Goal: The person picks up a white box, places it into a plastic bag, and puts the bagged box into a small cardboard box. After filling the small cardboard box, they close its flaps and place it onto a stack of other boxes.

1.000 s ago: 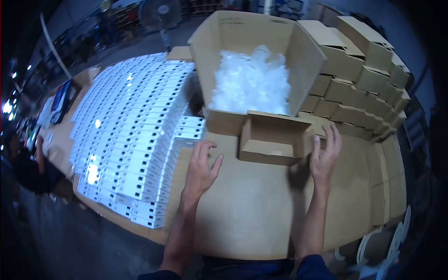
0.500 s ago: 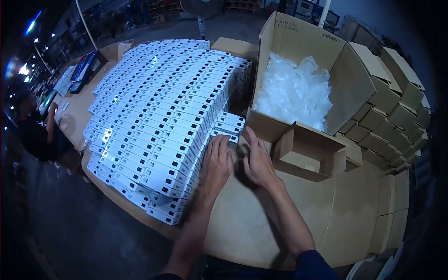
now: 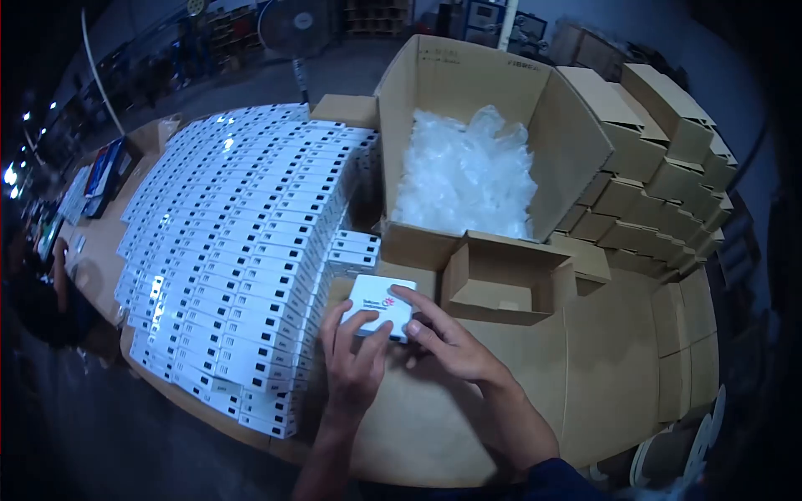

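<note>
Between my two hands is a small white box (image 3: 373,294) with dark print and a pink-red logo on its upper face. My left hand (image 3: 352,359) grips its left and near side, some fingertips lying over the top. At the right side, my right hand (image 3: 451,344) holds it with thumb and fingers. Just left of my hands stand dense stacked rows of white boxes (image 3: 242,242) with dark squares on their ends. A short stack of similar boxes (image 3: 354,248) sits right behind the held one.
A big carton (image 3: 576,150) of clear plastic bags (image 3: 468,175) stands at the back. In front of it is a small open cardboard box (image 3: 501,305). Folded cartons (image 3: 668,184) are piled at right. Another person (image 3: 50,284) is at the far left; a fan (image 3: 288,29) stands behind.
My hands have brought a white box from the short stack toward me, its printed face now showing. The view has shifted, so the surroundings sit further left.
</note>
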Demonstrator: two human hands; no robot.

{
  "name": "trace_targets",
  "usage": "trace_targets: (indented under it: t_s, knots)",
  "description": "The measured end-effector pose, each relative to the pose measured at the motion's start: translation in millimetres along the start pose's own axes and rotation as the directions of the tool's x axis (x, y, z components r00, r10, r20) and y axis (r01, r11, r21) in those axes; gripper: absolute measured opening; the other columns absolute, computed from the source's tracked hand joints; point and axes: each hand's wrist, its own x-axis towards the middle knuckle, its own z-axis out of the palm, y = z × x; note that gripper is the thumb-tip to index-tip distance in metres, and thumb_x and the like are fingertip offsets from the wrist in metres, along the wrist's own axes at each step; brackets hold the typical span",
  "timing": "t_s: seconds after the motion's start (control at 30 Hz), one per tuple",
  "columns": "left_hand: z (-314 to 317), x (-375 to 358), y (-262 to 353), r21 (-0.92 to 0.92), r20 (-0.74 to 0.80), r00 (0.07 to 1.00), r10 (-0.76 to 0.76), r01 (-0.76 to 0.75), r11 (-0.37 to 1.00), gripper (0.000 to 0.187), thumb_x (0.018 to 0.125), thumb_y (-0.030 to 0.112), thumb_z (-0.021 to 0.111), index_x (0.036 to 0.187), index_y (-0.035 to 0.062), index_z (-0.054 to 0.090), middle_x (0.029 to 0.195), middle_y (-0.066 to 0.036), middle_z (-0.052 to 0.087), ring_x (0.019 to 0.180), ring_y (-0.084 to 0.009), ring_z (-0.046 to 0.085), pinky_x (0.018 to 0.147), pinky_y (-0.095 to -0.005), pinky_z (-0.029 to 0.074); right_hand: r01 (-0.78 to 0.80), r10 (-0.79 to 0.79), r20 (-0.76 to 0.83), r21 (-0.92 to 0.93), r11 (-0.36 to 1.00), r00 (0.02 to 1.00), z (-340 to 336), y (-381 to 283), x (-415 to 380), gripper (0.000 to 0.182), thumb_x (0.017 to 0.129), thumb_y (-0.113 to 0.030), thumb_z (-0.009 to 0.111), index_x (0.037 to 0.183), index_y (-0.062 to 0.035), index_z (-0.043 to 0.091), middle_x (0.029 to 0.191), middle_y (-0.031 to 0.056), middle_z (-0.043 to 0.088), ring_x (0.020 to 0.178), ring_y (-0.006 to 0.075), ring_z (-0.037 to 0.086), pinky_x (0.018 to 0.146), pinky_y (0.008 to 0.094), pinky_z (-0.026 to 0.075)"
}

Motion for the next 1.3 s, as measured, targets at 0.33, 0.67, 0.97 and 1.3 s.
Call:
trace_targets:
  t_s: [0.33,0.67,0.97,1.3]
  knots:
    - [37,179,14,-0.393,-0.051,0.989,0.138,-0.147,0.908,0.020,0.089,-0.002,0.069,0.109,-0.0013,0.071,0.107,-0.016,0.071,0.094,-0.0286,0.070,0.084,-0.0344,0.055,0.416,-0.548,-0.336,-0.390,0.822,0.766,-105,-69,13,0.021,0.103,-0.001,0.050,0.112,0.0031,0.069,0.110,0.0122,0.065,0.090,0.0154,0.069,0.081,0.0330,0.061]
    - [243,358,-47,-0.107,0.244,0.943,0.225,-0.204,0.973,0.028,0.079,0.016,0.084,0.097,-0.0027,0.075,0.093,-0.026,0.074,0.089,-0.0416,0.072,0.080,-0.0465,0.056,0.057,-0.702,-0.541,-0.772,0.633,0.463,-203,-98,89,0.036,0.086,-0.007,0.064,0.119,-0.0129,0.074,0.119,0.0234,0.062,0.112,0.0395,0.065,0.099,0.0448,0.052]
    - [224,384,-49,-0.372,0.195,0.980,-0.029,0.102,0.923,0.023,0.090,0.016,0.078,0.095,-0.0030,0.065,0.097,-0.015,0.075,0.083,-0.0195,0.073,0.074,-0.0378,0.059,0.071,-0.758,-0.533,-0.799,0.597,0.375,-226,-104,113,0.056,0.079,-0.038,0.085,0.121,-0.0026,0.072,0.121,0.0270,0.063,0.114,0.0406,0.064,0.100,0.0474,0.052]
    - [112,305,33,-0.752,0.059,0.998,-0.036,0.068,0.656,0.014,0.101,0.010,0.068,0.099,0.0023,0.057,0.090,-0.001,0.062,0.081,-0.0049,0.057,0.072,-0.0202,0.049,0.244,-0.840,-0.426,-0.822,0.515,0.337,-160,-142,75,0.038,0.086,-0.033,0.082,0.101,0.0013,0.076,0.101,0.0232,0.069,0.101,0.0375,0.067,0.089,0.0470,0.052]
